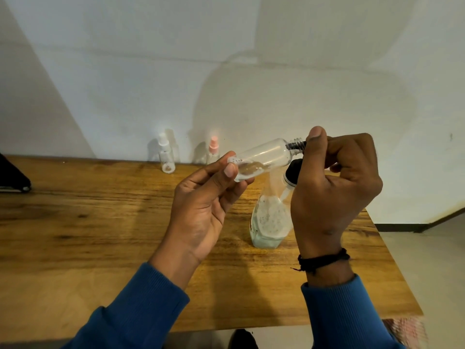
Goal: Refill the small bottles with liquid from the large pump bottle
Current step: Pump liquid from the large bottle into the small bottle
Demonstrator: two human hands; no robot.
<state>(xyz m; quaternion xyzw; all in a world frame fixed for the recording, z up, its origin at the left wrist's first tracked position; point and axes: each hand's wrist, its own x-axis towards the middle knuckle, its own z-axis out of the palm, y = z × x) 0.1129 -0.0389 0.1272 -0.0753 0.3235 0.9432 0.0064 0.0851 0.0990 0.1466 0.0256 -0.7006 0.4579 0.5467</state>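
1. I am watching the left hand [201, 197] holding a small clear bottle [264, 157] by its base end, the thumb and fingers pinching round the bottom.
2. The bottle is lying almost level in the air above the surface [100, 235], its threaded neck [297, 144] pointing to the right and tilted a little upward, with no cap on it.
3. A small pool of liquid with bubbles is sitting at the base end of the bottle, close to the left thumb.
4. The right hand [334, 187] is curling its fingers at the bottle's open neck, the thumb raised just above the threads; I cannot tell exactly what the fingers are gripping, as the back of the hand is hiding it.
5. A black band [324, 260] is sitting on the right wrist, and both arms are wearing blue sleeves [141, 311].
6. The large pump bottle [270, 220] is standing upright on the wooden surface, just beneath and behind the right hand, part filled with pale, foamy liquid; its black top [293, 172] is showing beside the right palm.
7. Two more small bottles are standing at the far edge of the surface against the wall: a white-capped bottle [166, 157] on the left and a pink-capped bottle [214, 149] to its right, well apart from the hands.
8. A dark object [12, 177] is resting at the far left edge of the surface.
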